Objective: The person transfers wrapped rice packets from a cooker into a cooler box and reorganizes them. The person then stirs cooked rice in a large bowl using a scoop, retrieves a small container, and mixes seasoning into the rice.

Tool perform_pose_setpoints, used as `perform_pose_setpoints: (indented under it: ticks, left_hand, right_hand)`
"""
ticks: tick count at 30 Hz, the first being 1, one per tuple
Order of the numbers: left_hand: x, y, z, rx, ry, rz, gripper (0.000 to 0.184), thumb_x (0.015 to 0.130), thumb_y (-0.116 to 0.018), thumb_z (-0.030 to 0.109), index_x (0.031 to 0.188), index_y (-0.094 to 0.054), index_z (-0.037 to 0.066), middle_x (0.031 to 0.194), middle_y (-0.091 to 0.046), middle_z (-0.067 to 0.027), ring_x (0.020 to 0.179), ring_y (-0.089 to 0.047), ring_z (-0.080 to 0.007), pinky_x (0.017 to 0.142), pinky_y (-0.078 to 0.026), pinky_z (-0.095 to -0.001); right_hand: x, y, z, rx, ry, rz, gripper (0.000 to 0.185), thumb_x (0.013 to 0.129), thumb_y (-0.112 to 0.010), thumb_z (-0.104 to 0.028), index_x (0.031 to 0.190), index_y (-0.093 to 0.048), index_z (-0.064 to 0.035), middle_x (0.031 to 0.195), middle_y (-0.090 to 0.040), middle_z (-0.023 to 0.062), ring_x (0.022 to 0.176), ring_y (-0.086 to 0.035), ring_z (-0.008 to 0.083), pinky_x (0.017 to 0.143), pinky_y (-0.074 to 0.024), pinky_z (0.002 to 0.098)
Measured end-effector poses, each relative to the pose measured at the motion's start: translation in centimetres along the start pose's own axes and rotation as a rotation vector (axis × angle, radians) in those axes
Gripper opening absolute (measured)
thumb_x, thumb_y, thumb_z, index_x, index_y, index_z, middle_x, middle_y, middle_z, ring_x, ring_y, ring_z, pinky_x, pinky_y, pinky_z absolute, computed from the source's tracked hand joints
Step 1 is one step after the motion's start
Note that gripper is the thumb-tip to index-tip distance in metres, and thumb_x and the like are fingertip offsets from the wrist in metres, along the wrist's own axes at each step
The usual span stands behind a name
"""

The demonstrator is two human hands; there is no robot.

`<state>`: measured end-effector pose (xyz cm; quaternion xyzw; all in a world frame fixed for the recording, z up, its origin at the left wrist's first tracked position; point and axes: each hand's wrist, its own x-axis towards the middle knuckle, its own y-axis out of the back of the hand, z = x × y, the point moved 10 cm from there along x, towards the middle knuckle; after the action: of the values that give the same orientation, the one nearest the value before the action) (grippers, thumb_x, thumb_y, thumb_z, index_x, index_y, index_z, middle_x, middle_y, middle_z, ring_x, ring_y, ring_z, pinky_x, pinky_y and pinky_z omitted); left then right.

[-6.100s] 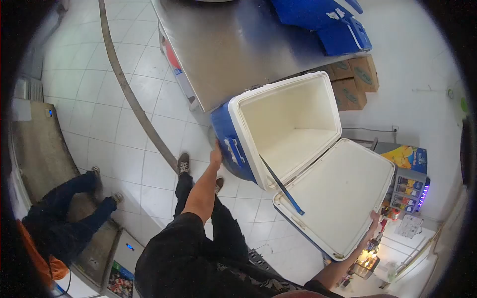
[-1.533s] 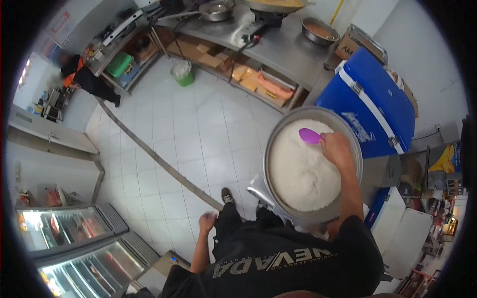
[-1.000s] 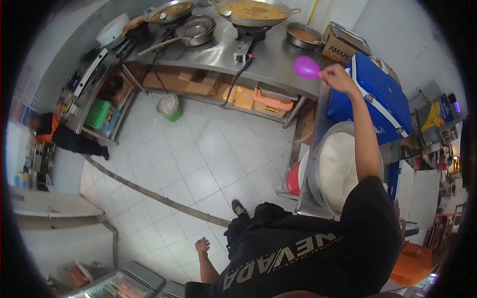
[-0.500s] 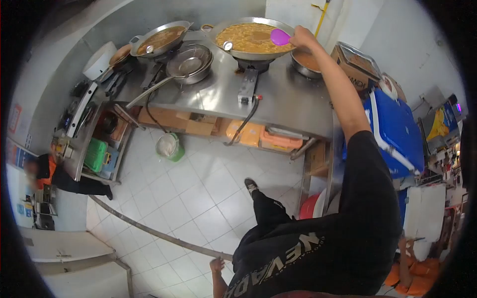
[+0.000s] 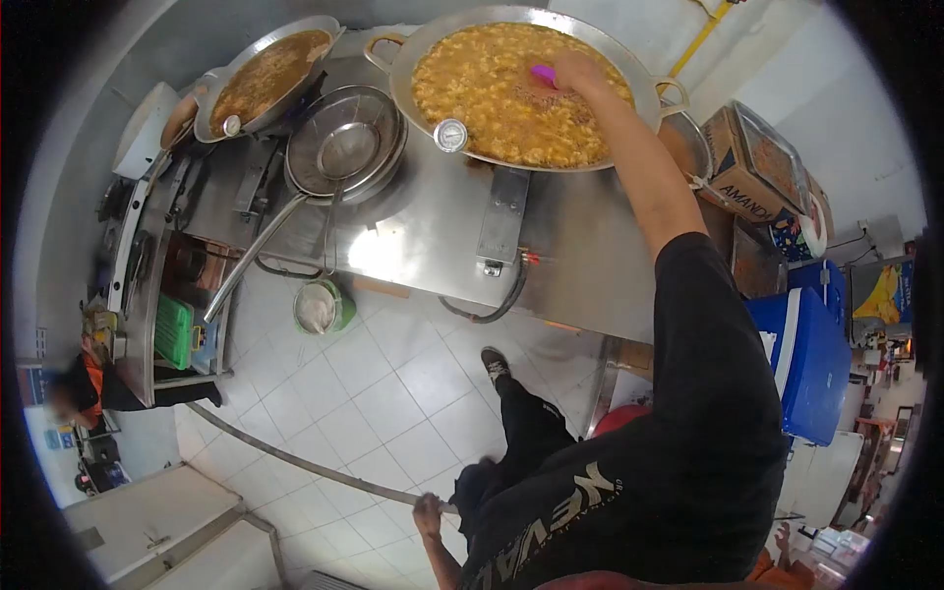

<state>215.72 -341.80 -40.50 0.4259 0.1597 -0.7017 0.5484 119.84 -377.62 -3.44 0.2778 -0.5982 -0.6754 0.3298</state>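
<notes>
My right hand (image 5: pixel 580 75) is closed around a purple plastic scoop (image 5: pixel 543 76) over the wide wok (image 5: pixel 397 90). The scoop dips into the yellow-brown, chunky, oily food (image 5: pixel 511 118); its lower part is hidden there and by my fingers. A round dial thermometer (image 5: pixel 450 136) sits at the wok's near rim. My left hand (image 5: pixel 428 513) hangs low by my side with curled fingers, and nothing shows in it. Behind that hand a grey strip (image 5: pixel 315 467) runs across the floor.
A second wok (image 5: pixel 203 120) with brown food stands at left. Strainers (image 5: pixel 346 147) lie on the steel table (image 5: pixel 423 231). A pan (image 5: pixel 696 147), cardboard box (image 5: pixel 745 187) and blue cooler (image 5: pixel 811 364) stand right. A green bucket (image 5: pixel 341 307) is on the floor. Another person (image 5: pixel 88 388) stands far left.
The view has come closer to the table and large wok. My right hand has gone from the wok's right rim to over its middle, lowering the scoop into the food.
</notes>
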Motion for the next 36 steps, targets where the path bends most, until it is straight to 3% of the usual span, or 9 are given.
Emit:
perform_pose_setpoints:
  ticks: [7, 12, 16, 21, 23, 25, 28, 33, 36]
  left_hand:
    - [2.4, 0.6, 11.1, 0.053, -0.096, 0.05, 0.042, 0.097, -0.06, 0.032, 0.124, -0.055, 0.0, 0.103, -0.069, -0.0124, 0.087, -0.067, -0.0181, 0.066, -0.05, -0.0281]
    - [3.5, 2.8, 3.4, 0.09, 0.003, 0.047, 0.042, 0.095, -0.063, 0.034, 0.12, -0.057, 0.0, 0.095, -0.07, -0.0117, 0.079, -0.068, -0.0177, 0.06, -0.05, -0.0284]
    - [2.7, 4.7, -5.5, -0.077, 0.05, -0.014, 0.041, 0.093, -0.066, 0.034, 0.116, -0.059, 0.0, 0.09, -0.07, -0.0107, 0.073, -0.068, -0.017, 0.056, -0.052, -0.0281]
    - [2.8, 8.1, -14.9, -0.357, 0.077, -0.12, 0.033, 0.092, -0.066, 0.026, 0.109, -0.059, -0.001, 0.085, -0.068, -0.0118, 0.062, -0.065, -0.019, 0.049, -0.05, -0.03]
    - [3.3, 10.0, -19.0, -0.346, 0.161, -0.064, 0.029, 0.093, -0.061, 0.026, 0.108, -0.058, 0.001, 0.083, -0.067, -0.0107, 0.062, -0.063, -0.0192, 0.048, -0.049, -0.0299]
    - [2.8, 11.0, -21.1, -0.119, 0.136, -0.052, 0.03, 0.095, -0.049, 0.032, 0.107, -0.057, 0.005, 0.08, -0.064, -0.0072, 0.066, -0.061, -0.0192, 0.051, -0.049, -0.0315]
    - [1.1, 12.3, -24.6, 0.008, 0.185, -0.193, 0.029, 0.095, -0.047, 0.032, 0.105, -0.058, 0.008, 0.077, -0.062, -0.0048, 0.068, -0.061, -0.0183, 0.054, -0.049, -0.0329]
    - [-2.4, 16.8, -31.6, 0.047, 0.377, -0.093, 0.031, 0.093, -0.059, 0.03, 0.109, -0.061, 0.003, 0.091, -0.07, -0.0117, 0.069, -0.065, -0.0202, 0.056, -0.05, -0.0352]
    - [-3.3, 17.3, -32.0, 0.12, 0.346, -0.123, 0.036, 0.093, -0.063, 0.033, 0.108, -0.061, 0.001, 0.091, -0.07, -0.0134, 0.069, -0.065, -0.0212, 0.056, -0.05, -0.0346]
  right_hand:
    - [-4.6, 8.2, -2.2, -0.079, 0.141, 0.277, 0.014, 0.076, -0.07, -0.014, 0.084, -0.071, -0.0022, 0.089, -0.07, 0.0201, 0.086, -0.071, 0.0341, 0.071, -0.0567, 0.047]
    - [-9.5, 8.8, -1.3, -0.058, 0.301, 0.431, 0.017, 0.084, -0.061, -0.017, 0.082, -0.07, -0.002, 0.086, -0.069, 0.0222, 0.079, -0.068, 0.0383, 0.065, -0.054, 0.0487]
    - [-11.0, 8.2, 2.1, 0.006, 0.132, 0.446, 0.025, 0.082, -0.066, -0.024, 0.079, -0.069, 0.0003, 0.084, -0.068, 0.0249, 0.083, -0.067, 0.0421, 0.07, -0.0526, 0.0521]
    - [-17.4, 8.8, 7.6, 0.312, -0.22, 0.362, 0.024, 0.085, -0.062, -0.025, 0.077, -0.068, -0.0028, 0.078, -0.068, 0.0207, 0.063, -0.067, 0.034, 0.058, -0.0503, 0.0503]
    - [-23.0, 4.2, 9.8, 0.994, -0.435, 0.038, 0.013, 0.084, -0.06, -0.018, 0.078, -0.066, -0.0089, 0.069, -0.063, 0.0062, 0.043, -0.05, 0.0156, 0.039, -0.0407, 0.036]
    - [-30.9, 1.5, 9.1, 1.568, -0.334, 0.025, 0.006, 0.087, -0.057, -0.013, 0.085, -0.063, -0.0112, 0.064, -0.05, -0.0056, 0.039, -0.029, 0.0036, 0.032, -0.0231, 0.0222]
    - [-47.4, -6.4, 5.6, 1.836, -0.478, -0.414, 0.018, 0.09, -0.052, -0.009, 0.103, -0.061, -0.0029, 0.06, -0.044, -0.0081, 0.04, -0.027, 0.0009, 0.032, -0.0211, 0.0183]
    - [-73.9, -9.7, 3.9, 2.296, -0.753, -0.371, 0.025, 0.1, -0.047, -0.016, 0.117, -0.056, -0.0005, 0.068, -0.051, -0.0046, 0.043, -0.036, 0.0023, 0.033, -0.024, 0.019]
    - [-85.6, -7.8, 9.1, 2.417, -0.686, -0.166, 0.029, 0.102, -0.047, -0.021, 0.12, -0.055, 0.0, 0.069, -0.051, -0.0036, 0.045, -0.039, 0.0032, 0.034, -0.0269, 0.0192]
